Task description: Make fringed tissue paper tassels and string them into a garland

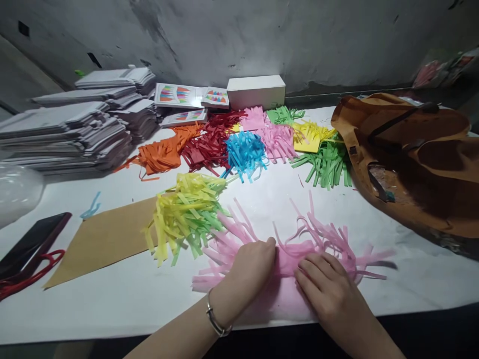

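Note:
A fringed sheet of pink tissue paper (294,259) lies at the table's front, its cut strips fanning out to the left and right. My left hand (252,267), with a silver bangle at the wrist, is curled closed on the sheet's middle; its fingertips are hidden. Beside it, my right hand (329,286) rests on the pink paper with fingers extended and lying on the surface. Just left of the pink strips sits a bunch of yellow and green fringed tissue (190,209), partly over a brown card (112,239).
Fringed tissue bundles, among them a blue one (245,152) and an orange one (160,154), line the back. Paper stacks (75,129) stand left, a white box (256,92) against the wall, a brown bag (404,149) right. A phone (33,244) lies front left.

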### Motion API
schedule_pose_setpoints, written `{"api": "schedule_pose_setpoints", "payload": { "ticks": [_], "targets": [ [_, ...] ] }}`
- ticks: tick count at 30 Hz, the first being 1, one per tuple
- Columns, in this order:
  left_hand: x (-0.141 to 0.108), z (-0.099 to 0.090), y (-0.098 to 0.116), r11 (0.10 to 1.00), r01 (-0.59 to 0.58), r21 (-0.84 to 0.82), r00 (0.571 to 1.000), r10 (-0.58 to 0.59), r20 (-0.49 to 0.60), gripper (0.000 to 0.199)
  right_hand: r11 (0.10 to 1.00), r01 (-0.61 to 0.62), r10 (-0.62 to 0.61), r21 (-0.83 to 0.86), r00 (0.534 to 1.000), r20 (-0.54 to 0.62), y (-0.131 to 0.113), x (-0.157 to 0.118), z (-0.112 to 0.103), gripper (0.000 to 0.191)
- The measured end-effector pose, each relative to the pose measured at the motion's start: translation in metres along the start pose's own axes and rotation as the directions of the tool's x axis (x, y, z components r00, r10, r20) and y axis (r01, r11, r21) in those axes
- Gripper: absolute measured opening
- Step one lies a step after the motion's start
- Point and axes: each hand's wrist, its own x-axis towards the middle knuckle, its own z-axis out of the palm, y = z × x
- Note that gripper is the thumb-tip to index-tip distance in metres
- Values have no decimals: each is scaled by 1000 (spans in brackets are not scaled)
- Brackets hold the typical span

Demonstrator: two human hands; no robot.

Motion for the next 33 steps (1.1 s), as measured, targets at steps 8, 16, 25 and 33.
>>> {"api": "schedule_pose_setpoints", "payload": {
  "ticks": [8,16,25,33],
  "targets": [
    [-25,3,-3,961,-269,63,836,266,-480,14,990,-124,122,59,991,49,-3,-4,11,28],
    [-26,32,-11,896,-410,173,820,445,-361,4,988,-153,151,27,986,76,-7,-2,23,34],
    [-24,32,-12,888,-420,187,810,460,-363,11,657,-599,584,-458,789,-193,56,-48,-23,48],
    [-28,32,-18,895,-444,30,800,411,-438,17,997,-70,68,-30,996,-62,-19,3,3,40]
  ]
}}
